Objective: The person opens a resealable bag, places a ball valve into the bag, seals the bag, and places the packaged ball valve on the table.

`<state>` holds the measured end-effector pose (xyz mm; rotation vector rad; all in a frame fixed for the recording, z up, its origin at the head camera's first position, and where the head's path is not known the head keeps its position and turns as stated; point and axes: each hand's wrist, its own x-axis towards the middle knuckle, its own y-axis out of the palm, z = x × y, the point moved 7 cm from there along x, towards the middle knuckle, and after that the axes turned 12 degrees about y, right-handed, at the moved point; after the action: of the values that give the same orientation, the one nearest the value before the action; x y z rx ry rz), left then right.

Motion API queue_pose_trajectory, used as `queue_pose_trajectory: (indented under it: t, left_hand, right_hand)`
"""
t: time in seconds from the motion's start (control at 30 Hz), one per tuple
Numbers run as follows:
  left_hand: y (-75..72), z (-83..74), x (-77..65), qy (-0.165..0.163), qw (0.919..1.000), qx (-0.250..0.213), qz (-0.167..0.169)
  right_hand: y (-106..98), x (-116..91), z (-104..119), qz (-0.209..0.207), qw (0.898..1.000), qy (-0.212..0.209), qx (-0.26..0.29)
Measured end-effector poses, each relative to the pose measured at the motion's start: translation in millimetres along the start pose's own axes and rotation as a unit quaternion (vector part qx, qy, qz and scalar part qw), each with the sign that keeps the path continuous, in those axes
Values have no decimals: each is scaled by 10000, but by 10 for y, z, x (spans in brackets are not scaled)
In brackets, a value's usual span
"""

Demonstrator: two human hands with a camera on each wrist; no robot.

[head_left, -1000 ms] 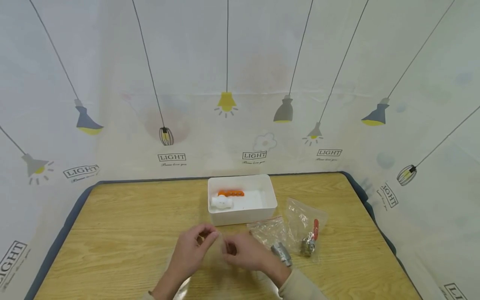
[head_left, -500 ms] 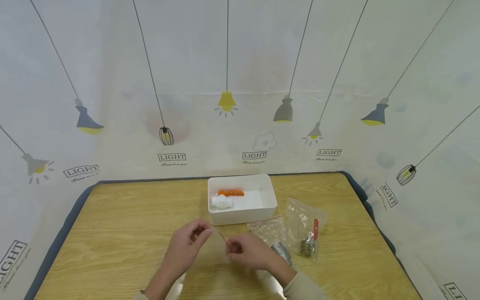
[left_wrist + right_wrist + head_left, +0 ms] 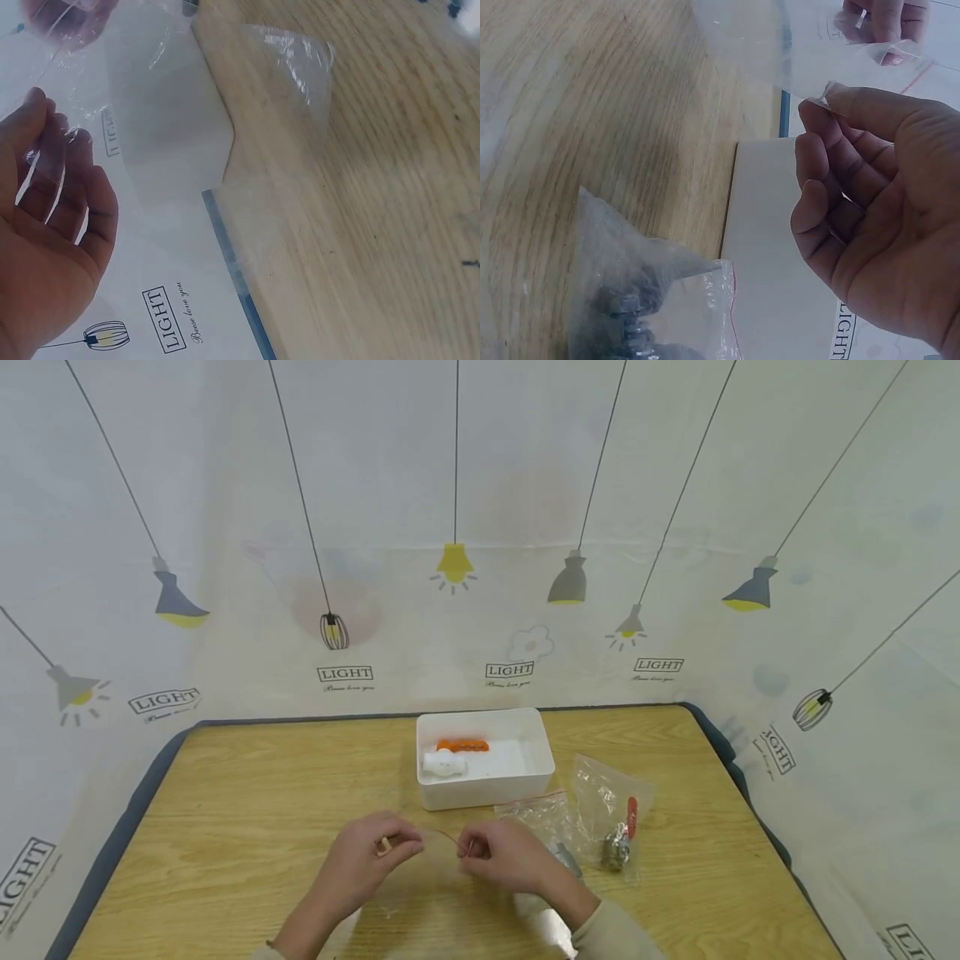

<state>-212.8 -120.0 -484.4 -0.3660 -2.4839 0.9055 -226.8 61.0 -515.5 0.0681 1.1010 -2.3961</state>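
A clear zip bag [image 3: 431, 870] with a thin red line along its top edge hangs between my two hands, low over the table. My left hand [image 3: 365, 860] pinches one top corner between thumb and forefinger. The opposite corner is pinched by my right hand [image 3: 506, 857], its other fingers loosely curled in the right wrist view. That view also shows the bag's see-through film [image 3: 810, 60] stretching across to the left hand. No object can be made out inside it. Beside my right wrist, a grey metal fitting [image 3: 566, 857] is partly hidden behind the hand.
Behind the hands stands a white open box [image 3: 487, 793] holding a white fitting [image 3: 444, 764] and an orange piece [image 3: 465, 746]. To the right lie another clear zip bag [image 3: 536, 817] and a bagged metal valve with a red handle [image 3: 617, 850]. A printed curtain surrounds the wooden table [image 3: 247, 802].
My hands have drawn slightly farther apart, the left going left and down, the right shifting right. The red-lined edge between them shows more. The box and the bags on the table stay put.
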Motion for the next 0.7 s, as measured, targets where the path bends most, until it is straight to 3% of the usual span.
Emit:
queue_pose_trajectory:
  t: [0.17,0.53,0.7]
  left_hand:
    - [6,12,-6,15,9994,310,156]
    - [45,32,7,141,9995,224,172]
    - [57,69,-2,39,9997,147,168]
  right_hand:
    - [-34,1,15,-45,10000,10,-5]
    - [-53,16,78,-146,9999,-11,32]
    - [-43,25,66,-170,9998,32,98]
